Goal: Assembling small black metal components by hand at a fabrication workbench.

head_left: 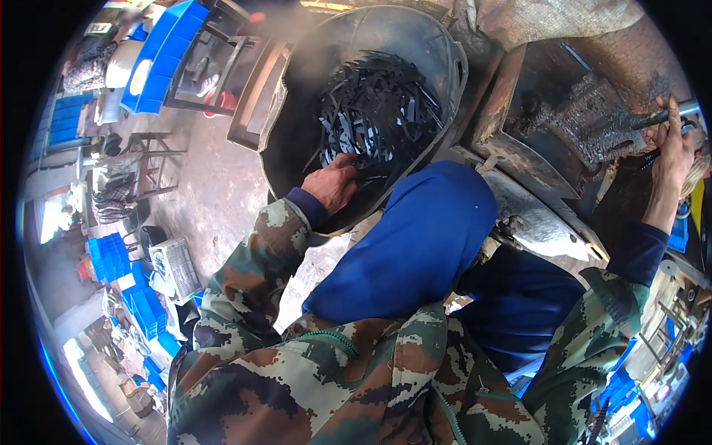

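My left hand (334, 185) reaches over the near rim of a large black tub (297, 126). Its fingers are bent together at the edge of a heap of thin dark metal strips (378, 96), some of them glinting. What the fingertips hold, if anything, is hidden against the dark heap. At the far right, my right hand (671, 141) is wrapped around a dark round bar (653, 119) with a shiny metal end. That bar sits beside a grimy, oily metal block (586, 119) on a machine bed.
A rusty metal tray (512, 111) edges the machine, right of my knees. A blue plastic bin (163, 55) and a metal frame (256, 100) stand beyond the tub at left. Blue crates (141, 297) and a white slatted box (174, 271) lie farther left on the floor.
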Motion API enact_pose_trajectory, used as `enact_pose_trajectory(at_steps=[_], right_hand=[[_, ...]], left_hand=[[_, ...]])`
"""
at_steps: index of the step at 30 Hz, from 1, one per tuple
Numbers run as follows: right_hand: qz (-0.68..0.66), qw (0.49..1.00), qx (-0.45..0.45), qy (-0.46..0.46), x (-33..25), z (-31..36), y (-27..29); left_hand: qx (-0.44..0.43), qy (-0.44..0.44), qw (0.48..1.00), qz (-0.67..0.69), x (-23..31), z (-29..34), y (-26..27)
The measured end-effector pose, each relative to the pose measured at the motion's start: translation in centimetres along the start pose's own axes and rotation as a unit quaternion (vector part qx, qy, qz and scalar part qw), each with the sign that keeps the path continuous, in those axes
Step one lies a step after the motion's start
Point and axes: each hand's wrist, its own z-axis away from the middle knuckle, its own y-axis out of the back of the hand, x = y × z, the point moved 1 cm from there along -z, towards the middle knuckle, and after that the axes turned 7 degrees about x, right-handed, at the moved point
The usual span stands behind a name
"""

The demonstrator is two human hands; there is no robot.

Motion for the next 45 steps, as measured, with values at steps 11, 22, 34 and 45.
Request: enact_pose_trajectory(at_steps=[11,22,34,45], right_hand=[[-0.003,1.000,0.021,0.006,-0.8,0.5,-0.4],[0.000,1.000,0.011,0.002,-1.3,1.2,-0.6],[0.005,0.999,0.040,-0.009,-1.7,1.4,-0.7],[-0.001,1.000,-0.011,-0.011,-0.8,0.4,-0.1]], left_hand=[[0.143,0.050,0.972,0.181,-0.3,-4.5,-1.9],[0.267,0.034,0.947,0.175,4.1,-8.0,-5.0],[0.204,-0.074,0.936,0.277,5.4,-8.9,-4.5],[0.144,0.042,0.914,0.377,8.2,-3.7,2.5]])
